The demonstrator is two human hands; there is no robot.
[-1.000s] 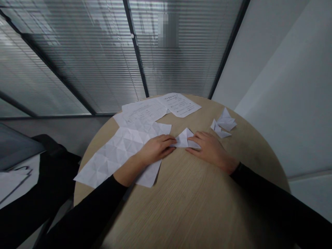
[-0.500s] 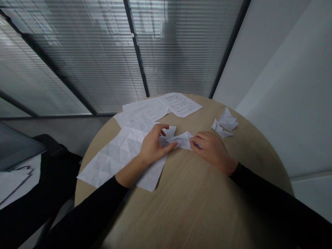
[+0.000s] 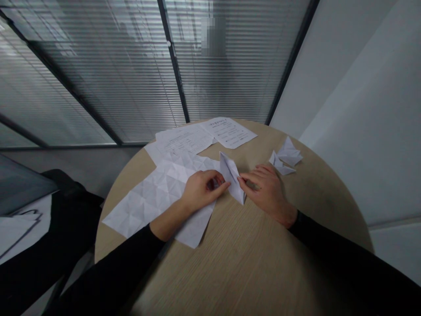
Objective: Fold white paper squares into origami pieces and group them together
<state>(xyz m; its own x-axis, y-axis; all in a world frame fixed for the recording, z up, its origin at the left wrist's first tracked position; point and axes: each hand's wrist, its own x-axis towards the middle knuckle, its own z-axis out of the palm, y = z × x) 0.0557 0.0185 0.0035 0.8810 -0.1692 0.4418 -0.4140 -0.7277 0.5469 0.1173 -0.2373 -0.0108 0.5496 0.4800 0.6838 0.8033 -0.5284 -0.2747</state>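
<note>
A folded piece of white paper (image 3: 232, 174) stands tilted over the table, its pointed top leaning left and a dark fold line down its face. My right hand (image 3: 267, 189) pinches its right edge between thumb and fingers. My left hand (image 3: 203, 188) is at its left edge, fingers curled and thumb tip over the paper in a loose pinch; part of its grip is hidden. Under my left hand and wrist lies a large creased sheet (image 3: 144, 199) with a grid of triangular folds.
Several folded paper pieces (image 3: 288, 153) lie at the right of the round wooden table (image 3: 250, 263). Printed sheets (image 3: 226, 131) lie at its far edge. To the left, papers (image 3: 23, 228) rest on a dark surface. Glass with blinds (image 3: 131, 87) stands behind.
The folded paper has turned from lying wide and low to standing upright on its narrow side. My left hand has closed its fingers and moved slightly right and nearer me.
</note>
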